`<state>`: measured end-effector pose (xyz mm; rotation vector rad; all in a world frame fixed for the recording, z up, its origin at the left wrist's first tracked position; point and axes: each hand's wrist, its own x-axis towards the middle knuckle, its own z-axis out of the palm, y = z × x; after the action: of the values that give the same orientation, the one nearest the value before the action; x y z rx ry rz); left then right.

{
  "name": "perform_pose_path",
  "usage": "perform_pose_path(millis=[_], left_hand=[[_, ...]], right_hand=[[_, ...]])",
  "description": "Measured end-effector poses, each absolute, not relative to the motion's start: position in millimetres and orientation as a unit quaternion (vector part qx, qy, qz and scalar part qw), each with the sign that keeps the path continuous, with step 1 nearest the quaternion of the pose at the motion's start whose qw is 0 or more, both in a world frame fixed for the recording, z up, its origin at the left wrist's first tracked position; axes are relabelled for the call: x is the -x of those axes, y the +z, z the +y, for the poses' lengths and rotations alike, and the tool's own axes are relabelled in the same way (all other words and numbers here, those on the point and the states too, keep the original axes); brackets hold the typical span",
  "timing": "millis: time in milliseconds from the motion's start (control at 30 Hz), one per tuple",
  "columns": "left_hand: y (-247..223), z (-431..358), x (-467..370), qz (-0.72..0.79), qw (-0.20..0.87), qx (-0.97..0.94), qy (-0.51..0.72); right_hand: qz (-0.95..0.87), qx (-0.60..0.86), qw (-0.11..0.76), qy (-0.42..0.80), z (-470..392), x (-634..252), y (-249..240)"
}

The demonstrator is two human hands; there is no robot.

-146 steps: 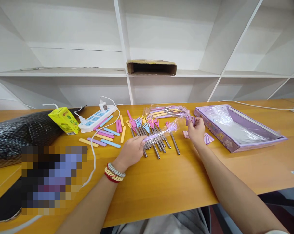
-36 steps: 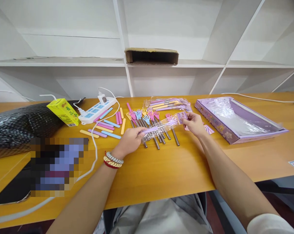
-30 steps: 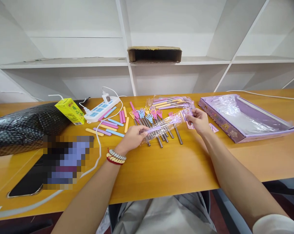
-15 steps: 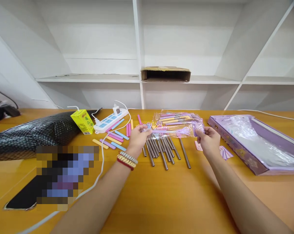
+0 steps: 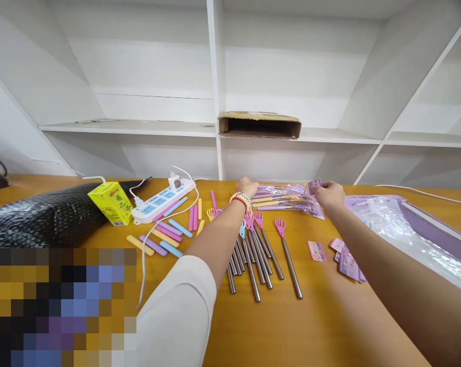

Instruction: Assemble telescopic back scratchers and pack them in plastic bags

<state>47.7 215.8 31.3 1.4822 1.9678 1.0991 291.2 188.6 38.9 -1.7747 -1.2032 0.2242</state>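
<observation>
My right hand (image 5: pixel 330 195) pinches the purple card end (image 5: pixel 313 185) of a bagged back scratcher above a pile of similar clear bags (image 5: pixel 280 199) at the back of the table. At the pile's left end, my left hand (image 5: pixel 248 186) is closed at the other end of that bag; its fingertips are partly hidden. Under my left forearm lie several loose back scratchers (image 5: pixel 249 224) with steel rods and pink, blue and yellow claw heads. One pink-headed back scratcher (image 5: pixel 290 260) lies apart on the right.
Coloured handle sleeves (image 5: pixel 173 234) lie scattered on the left, near a white power strip (image 5: pixel 163 201) and a yellow drink carton (image 5: pixel 111 204). Small printed cards (image 5: pixel 349 262) and an open purple box (image 5: pixel 437 224) with clear plastic are on the right. A cardboard box (image 5: pixel 259 126) sits on the shelf.
Both hands have moved away from me, carrying the bagged back scratcher from above the loose ones to the pile of bags at the back. The loose claw heads show more now.
</observation>
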Motion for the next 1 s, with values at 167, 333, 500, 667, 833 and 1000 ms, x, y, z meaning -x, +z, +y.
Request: perform_pose_path(millis=[167, 333, 500, 667, 833, 1000], left_hand=[[17, 232, -54, 0.723, 0.192, -0.584, 0.314], [8, 218, -61, 0.721, 0.104, -0.628, 0.274], [21, 201, -68, 0.645, 0.098, -0.730, 0.204], [37, 162, -66, 0.575, 0.083, -0.791, 0.192], [35, 82, -47, 0.508, 0.069, -0.820, 0.254], [24, -2, -9, 0.471, 0.047, -0.843, 0.256]], right_hand=[[-0.515, 0.768, 0.373, 0.078, 204, -292, 29], [-0.559, 0.769, 0.307, 0.049, 195, -294, 13], [-0.553, 0.778, 0.296, 0.016, 157, -280, 18], [-0.586, 0.729, 0.354, -0.001, 103, -262, 20], [-0.641, 0.666, 0.381, 0.022, 59, -252, -2], [-0.706, 0.608, 0.361, 0.046, 36, -243, -24]])
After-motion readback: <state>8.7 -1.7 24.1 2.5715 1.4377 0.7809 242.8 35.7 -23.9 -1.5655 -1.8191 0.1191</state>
